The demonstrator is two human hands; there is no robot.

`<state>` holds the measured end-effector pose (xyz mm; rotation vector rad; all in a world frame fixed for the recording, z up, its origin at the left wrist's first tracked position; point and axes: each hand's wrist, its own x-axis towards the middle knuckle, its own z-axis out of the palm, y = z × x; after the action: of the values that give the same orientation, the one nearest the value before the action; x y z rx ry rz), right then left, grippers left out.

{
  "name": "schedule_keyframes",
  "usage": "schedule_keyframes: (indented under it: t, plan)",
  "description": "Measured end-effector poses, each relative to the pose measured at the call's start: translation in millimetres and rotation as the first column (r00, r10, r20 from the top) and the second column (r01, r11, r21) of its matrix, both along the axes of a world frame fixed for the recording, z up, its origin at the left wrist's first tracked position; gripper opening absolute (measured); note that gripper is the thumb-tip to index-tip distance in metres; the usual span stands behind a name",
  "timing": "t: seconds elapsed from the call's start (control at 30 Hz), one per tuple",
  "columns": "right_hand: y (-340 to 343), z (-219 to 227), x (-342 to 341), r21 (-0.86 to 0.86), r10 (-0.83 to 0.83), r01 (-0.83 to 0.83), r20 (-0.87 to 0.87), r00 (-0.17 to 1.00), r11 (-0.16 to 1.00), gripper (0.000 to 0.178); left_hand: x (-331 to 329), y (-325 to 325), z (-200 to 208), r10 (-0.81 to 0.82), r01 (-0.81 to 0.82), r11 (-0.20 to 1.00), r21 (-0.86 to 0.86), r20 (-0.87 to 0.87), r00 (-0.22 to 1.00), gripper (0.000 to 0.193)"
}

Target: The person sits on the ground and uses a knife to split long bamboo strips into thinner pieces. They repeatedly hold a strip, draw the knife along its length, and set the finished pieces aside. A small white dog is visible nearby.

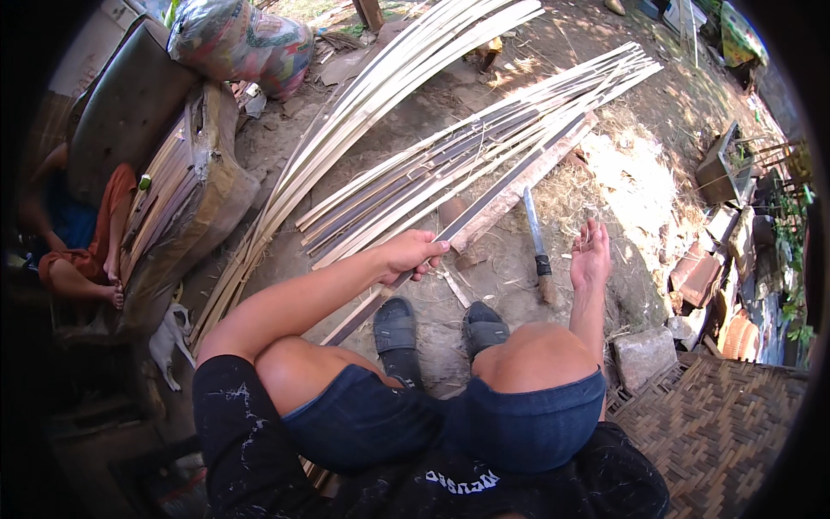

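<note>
My left hand [413,253] is closed around a long, dark-faced bamboo strip [488,201]. The strip slants from beside my left knee up to the right, its far part lying over a flat pale board [519,197]. To the right, my right hand [590,255] is raised with the palm turned up and the fingers loosely apart, holding nothing that I can make out. Between the board and that hand a long knife [533,227] lies on the ground, its blade pointing away and its black-wrapped wooden handle towards me.
Beyond my hands lie a pile of split strips [467,147] and a longer pale bundle [363,95]. At left are a worn padded seat [194,208], a seated person [95,225], a white animal [171,344] and a stuffed sack [242,43]. A woven mat [718,432] and stone block [644,356] are at right.
</note>
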<state>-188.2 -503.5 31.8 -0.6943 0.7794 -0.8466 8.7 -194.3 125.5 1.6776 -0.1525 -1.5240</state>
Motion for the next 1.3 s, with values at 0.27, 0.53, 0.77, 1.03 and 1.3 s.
schedule_keyframes:
  t: [0.27, 0.53, 0.77, 1.03, 1.3]
  plan:
    - [114, -17, 79, -0.227, 0.471, -0.500, -0.172, 0.865, 0.836, 0.019, -2, -15, 7, -0.044, 0.044, 0.999, -0.012, 0.014, 0.999, 0.021]
    - [150, 23, 68, 0.202, 0.828, -0.804, -0.170, 0.534, 0.559, 0.026, 1, -6, -3, -0.028, 0.028, 1.000, 0.005, 0.033, 0.999, 0.022]
    - [131, 0, 57, 0.199, 0.668, -0.656, 0.009, 0.744, 0.728, 0.022, -8, -7, 2, 0.077, -0.083, 0.995, 0.054, 0.108, 0.991, 0.051]
    - [136, -48, 97, 0.490, 0.570, -0.567, 0.161, 0.806, 0.662, 0.017, -3, -3, -4, 0.093, -0.094, 0.995, -0.024, -0.018, 0.995, 0.069]
    - [156, 7, 82, 0.216, 0.924, -0.928, 0.168, 0.342, 0.305, 0.013, -3, 3, -11, 0.056, -0.058, 0.990, -0.130, -0.018, 0.998, 0.035]
